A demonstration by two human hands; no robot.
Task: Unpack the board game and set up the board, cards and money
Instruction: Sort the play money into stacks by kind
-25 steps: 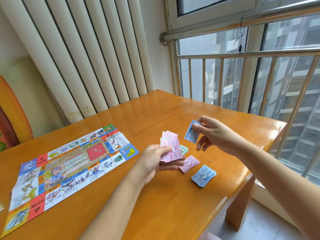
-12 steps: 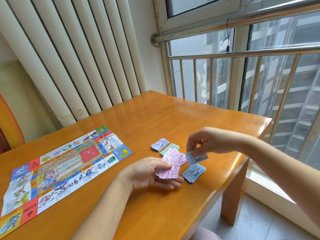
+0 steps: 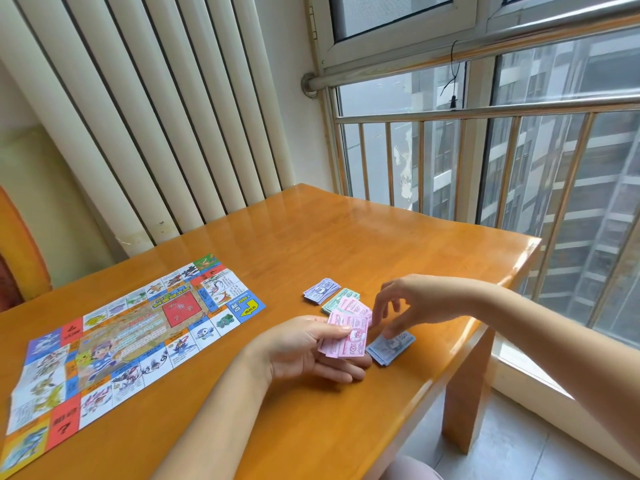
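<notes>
On the glossy, orange-brown wooden bench (image 3: 311, 237), set in a corner between a white ribbed radiator (image 3: 156, 116) and a barred window (image 3: 485, 150) facing tower blocks, the paper board (image 3: 131, 337) lies unfolded and flat at the left. It is a creased rectangle with a border of small cartoon squares and a red square near its middle.

The money sits well apart from it, near the right edge. A purple pile (image 3: 322, 294) lies farthest back, with a green pile (image 3: 334, 303) just beside it and a pink pile (image 3: 356, 306) overlapping the green. A blue pile (image 3: 391, 346) lies nearest the edge.

The left hand (image 3: 304, 348) rests palm up on the bench, its thumb and curled fingers (image 3: 346, 374) pinching a fanned sheaf of thin pink notes (image 3: 346, 336) marked 1000. The right hand (image 3: 415, 303) hangs over the piles with loose, spread fingers holding nothing. Its thumb seems to touch the blue pile.
</notes>
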